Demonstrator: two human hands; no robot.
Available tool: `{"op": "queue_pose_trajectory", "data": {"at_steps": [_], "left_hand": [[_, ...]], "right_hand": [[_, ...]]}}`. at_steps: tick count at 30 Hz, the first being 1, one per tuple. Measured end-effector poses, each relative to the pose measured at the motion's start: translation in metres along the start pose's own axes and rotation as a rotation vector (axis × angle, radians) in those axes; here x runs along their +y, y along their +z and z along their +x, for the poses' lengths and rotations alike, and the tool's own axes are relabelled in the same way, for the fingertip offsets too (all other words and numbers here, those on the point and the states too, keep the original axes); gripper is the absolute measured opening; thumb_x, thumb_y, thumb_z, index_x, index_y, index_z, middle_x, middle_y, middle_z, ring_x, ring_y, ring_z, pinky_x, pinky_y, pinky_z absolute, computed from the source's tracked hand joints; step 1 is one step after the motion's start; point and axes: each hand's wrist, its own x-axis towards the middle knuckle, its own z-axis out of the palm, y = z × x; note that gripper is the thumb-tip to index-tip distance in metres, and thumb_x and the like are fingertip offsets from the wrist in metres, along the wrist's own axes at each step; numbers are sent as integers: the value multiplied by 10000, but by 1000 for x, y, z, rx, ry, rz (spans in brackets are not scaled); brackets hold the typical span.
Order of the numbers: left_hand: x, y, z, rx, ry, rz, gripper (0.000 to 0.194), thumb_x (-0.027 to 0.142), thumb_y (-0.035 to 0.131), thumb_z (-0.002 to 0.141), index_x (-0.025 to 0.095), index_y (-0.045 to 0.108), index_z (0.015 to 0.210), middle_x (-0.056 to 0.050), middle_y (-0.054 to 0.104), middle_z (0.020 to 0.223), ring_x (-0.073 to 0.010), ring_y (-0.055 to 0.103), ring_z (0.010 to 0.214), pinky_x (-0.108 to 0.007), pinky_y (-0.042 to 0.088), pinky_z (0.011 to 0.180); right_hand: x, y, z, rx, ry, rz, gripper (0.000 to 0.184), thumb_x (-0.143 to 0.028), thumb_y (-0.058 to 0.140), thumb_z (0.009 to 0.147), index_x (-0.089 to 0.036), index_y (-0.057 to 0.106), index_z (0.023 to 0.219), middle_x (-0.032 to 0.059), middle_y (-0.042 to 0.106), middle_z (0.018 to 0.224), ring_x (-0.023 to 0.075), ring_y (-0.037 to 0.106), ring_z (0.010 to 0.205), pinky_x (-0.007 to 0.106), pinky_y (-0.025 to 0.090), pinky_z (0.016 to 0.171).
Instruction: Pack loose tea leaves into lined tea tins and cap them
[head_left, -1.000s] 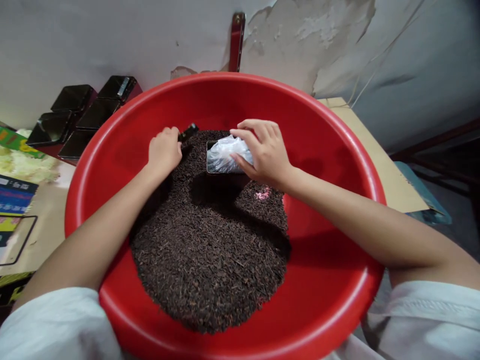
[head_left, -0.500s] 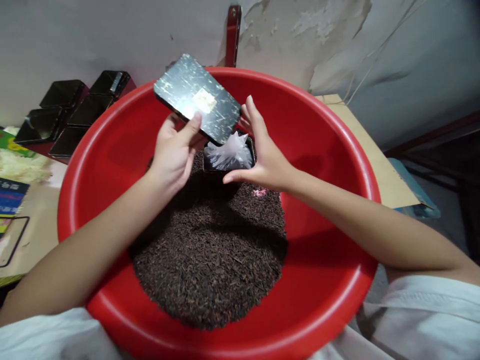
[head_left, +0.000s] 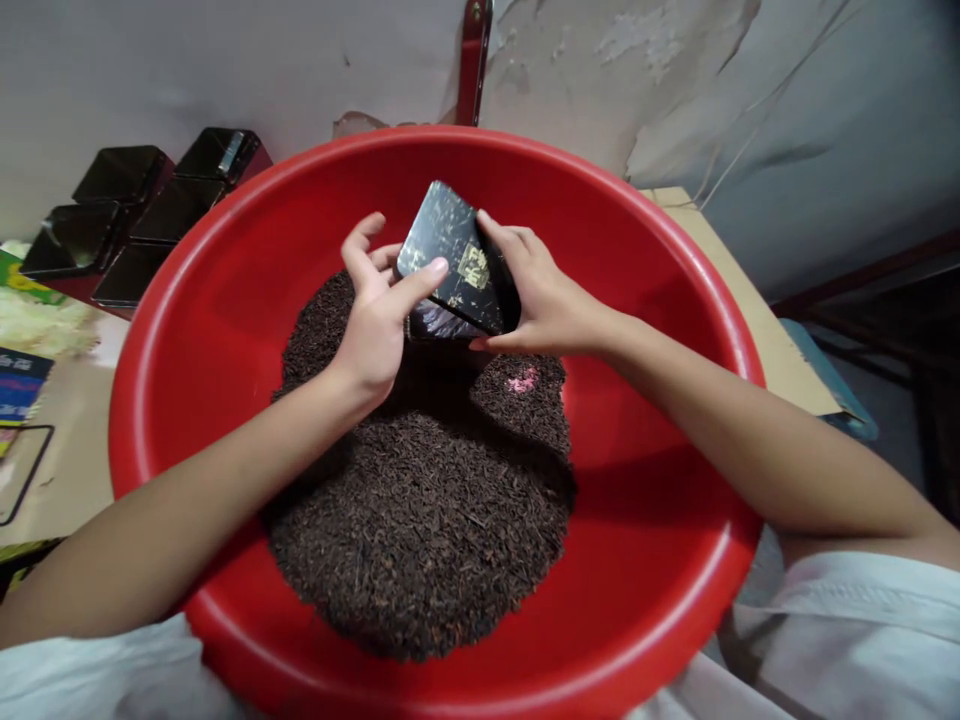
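Note:
A dark tin (head_left: 429,324) stands on the heap of dark loose tea leaves (head_left: 420,520) in a big red basin (head_left: 652,500). Crumpled clear plastic (head_left: 448,322) shows at its mouth. Over that mouth, tilted and askew, lies a black lid (head_left: 454,250) with gold specks and a gold square label. My left hand (head_left: 379,325) has its thumb pressed on the lid's left part; its index finger is raised and bent. With fingers at the lid's upper right edge and thumb low, my right hand (head_left: 536,295) grips the tin's right side, which is mostly hidden.
Several dark tins (head_left: 127,215) stand together left of the basin. Nearer on that side are a printed packet (head_left: 22,385) and a thin black frame (head_left: 30,475) on a tan surface. Cardboard (head_left: 750,310) lies to the right, with a peeling wall (head_left: 600,90) behind.
The lid has come down and right onto the tin's mouth, covering most of the plastic. My left hand's fingers have loosened from beneath it. My right hand has closed in around the tin.

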Motion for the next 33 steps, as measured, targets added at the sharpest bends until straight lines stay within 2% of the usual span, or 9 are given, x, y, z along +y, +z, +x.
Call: {"op": "queue_pose_trajectory", "data": {"at_steps": [2,6,10,14,20,23,25,30,33], "left_hand": [[-5,-6,5,13,77,144,611,483,543,858,355,218,1359,-62,369,1385,-271,378,1318,-448,402,1014],[-24,-9,15,-212,292,346,901,557,734,648,300,277,1381,-103,263,1487,-366,209,1391,-538,234,1118],[-58,-3,23,-323,321,367,1105,621,743,584,233,174,1448,-152,218,1517,-387,170,1402,-572,162,1138],[-77,1,26,-401,347,387,1027,612,735,606,283,235,1441,-123,169,1539,-394,158,1405,-592,152,1134],[-70,-1,22,-396,368,376,833,476,758,649,300,383,1372,-107,203,1494,-392,187,1386,-584,175,1128],[-69,0,24,-372,285,256,959,511,822,519,273,410,1351,-113,272,1425,-396,232,1356,-555,172,1136],[-70,4,26,-309,153,52,1006,566,813,498,281,381,1361,-104,318,1393,-382,245,1354,-531,191,1133],[-72,28,19,-90,-355,-675,737,630,632,696,203,443,1267,-113,536,1245,-304,453,1254,-435,353,1057],[-76,42,11,-71,-538,-844,614,572,652,678,143,549,1105,-124,639,1115,-287,561,1126,-403,417,1003]], "right_hand": [[11,4,2,-69,-21,-3,1153,-482,793,573,-196,135,1476,164,308,1404,367,308,1316,576,280,1089],[26,9,4,-155,-26,42,1132,-473,807,554,-207,198,1470,167,325,1412,359,331,1308,576,289,1088],[28,8,6,-244,-46,26,1071,-540,759,592,-200,240,1465,167,265,1483,376,237,1373,607,229,1102],[28,7,5,-295,-10,-88,1030,-568,691,664,-230,171,1487,135,144,1550,393,142,1410,641,167,1102],[29,14,1,-312,28,-216,1093,-629,661,661,-277,55,1500,93,25,1575,426,36,1421,695,101,1085],[28,18,1,-308,50,-224,1108,-632,669,652,-251,69,1501,124,54,1567,425,60,1418,680,127,1093],[27,19,2,-295,47,-209,1096,-628,674,652,-245,94,1500,135,100,1556,416,108,1412,656,167,1100],[20,29,1,-218,47,-180,1084,-646,660,656,-251,101,1497,144,152,1534,417,144,1395,658,210,1085],[10,40,1,-145,94,-241,1099,-632,659,667,-210,77,1498,173,132,1536,433,106,1399,689,149,1077]]}}
